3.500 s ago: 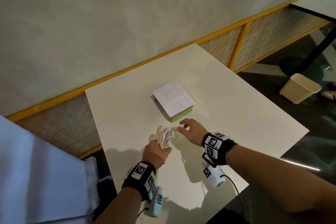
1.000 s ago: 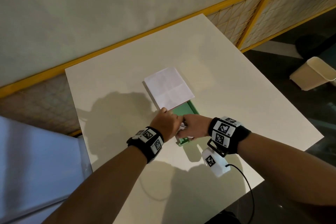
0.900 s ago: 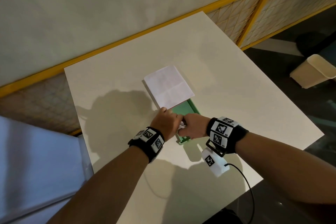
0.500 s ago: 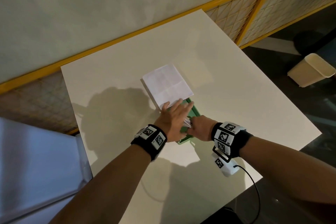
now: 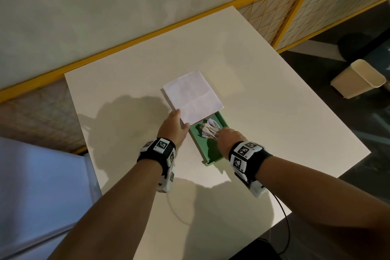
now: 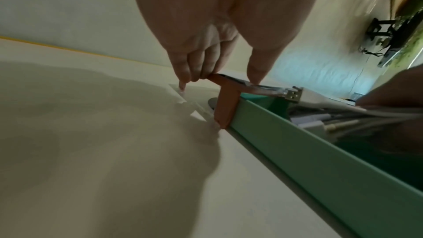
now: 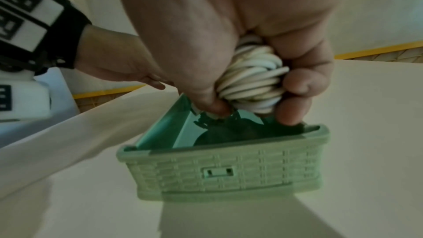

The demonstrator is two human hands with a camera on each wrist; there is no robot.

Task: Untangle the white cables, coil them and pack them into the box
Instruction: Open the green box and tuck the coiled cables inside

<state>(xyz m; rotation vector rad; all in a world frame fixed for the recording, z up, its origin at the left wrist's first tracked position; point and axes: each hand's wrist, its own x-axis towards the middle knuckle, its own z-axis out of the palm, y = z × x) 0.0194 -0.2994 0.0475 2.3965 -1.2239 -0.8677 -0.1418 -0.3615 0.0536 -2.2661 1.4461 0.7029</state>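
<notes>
A: Holding what?
B: Right hand (image 5: pixel 229 137) is clamped round the coiled white cables (image 7: pixel 251 80), lowering them into the green box (image 5: pixel 213 155) mid-tabletop.
A: Left hand (image 5: pixel 174 128)?
B: Its fingers pinch the white lid (image 5: pixel 193 97), probably keeping it slid back so the box stays open.

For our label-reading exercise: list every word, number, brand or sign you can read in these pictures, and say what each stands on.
No readable words, numbers or brands appear.
Wristbands: black-and-white square code patterns, no letters.
White lid of the green box: blank, only fold creases.
White cables held in the right hand: no print visible.
</notes>
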